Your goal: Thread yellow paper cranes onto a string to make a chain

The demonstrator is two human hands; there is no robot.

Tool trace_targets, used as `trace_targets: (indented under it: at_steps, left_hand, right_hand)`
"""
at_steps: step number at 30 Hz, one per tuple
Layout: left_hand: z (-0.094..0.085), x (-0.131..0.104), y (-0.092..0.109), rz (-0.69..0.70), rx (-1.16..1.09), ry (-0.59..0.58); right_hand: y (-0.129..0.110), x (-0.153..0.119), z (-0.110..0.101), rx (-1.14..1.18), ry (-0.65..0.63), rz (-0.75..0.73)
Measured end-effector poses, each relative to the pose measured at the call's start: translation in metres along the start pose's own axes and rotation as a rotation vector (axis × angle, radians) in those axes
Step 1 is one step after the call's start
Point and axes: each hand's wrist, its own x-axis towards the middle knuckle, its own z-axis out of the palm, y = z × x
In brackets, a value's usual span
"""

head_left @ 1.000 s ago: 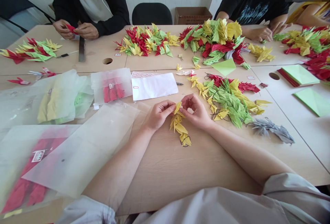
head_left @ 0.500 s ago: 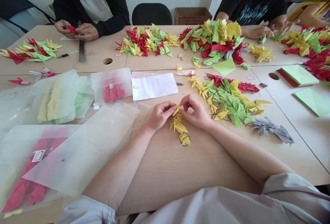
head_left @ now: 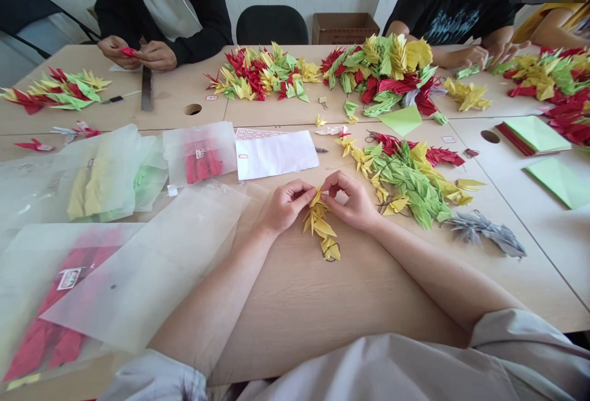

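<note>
Between my hands hangs a string of yellow folded paper cranes (head_left: pixel 319 221), its lower end on the table with a dark cord loop. My left hand (head_left: pixel 289 205) pinches the top of this string from the left, thumb against the fingers. From the right, my right hand (head_left: pixel 349 201) pinches the same top piece between thumb and forefinger. To the right of my hands lie bundles of green folded cranes (head_left: pixel 408 182), yellow ones and red ones (head_left: pixel 442 155), with dark cords among them. A grey tied bundle (head_left: pixel 488 232) rests nearer my right forearm.
Translucent plastic bags (head_left: pixel 152 266) holding red, yellow and green bundles cover the left side. A white paper sheet (head_left: pixel 277 156) lies ahead. Heaped colourful cranes (head_left: pixel 262 75) stand farther back. Two co-workers' hands (head_left: pixel 154 55) work across the table. Green paper squares (head_left: pixel 537 133) are at right.
My hands stay at the yellow string with almost no movement. Across the table, a co-worker's hands shift slightly around a red paper piece; the co-worker at right moves a green piece a little.
</note>
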Motion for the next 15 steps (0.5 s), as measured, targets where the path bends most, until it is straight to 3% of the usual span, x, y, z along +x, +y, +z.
trace_targets:
  at_steps: [8, 11, 15]
  left_hand:
    - [-0.001, -0.002, -0.009, -0.076, -0.191, -0.059]
    - [-0.001, -0.001, -0.014, -0.088, -0.268, -0.015]
    - [-0.001, 0.002, -0.016, -0.079, -0.297, 0.045]
  right_hand:
    - [0.001, -0.003, -0.001, -0.133, 0.059, -0.203]
    - [0.002, -0.004, 0.0, -0.177, 0.07, -0.27]
    - [-0.003, 0.0, -0.002, -0.113, 0.108, -0.168]
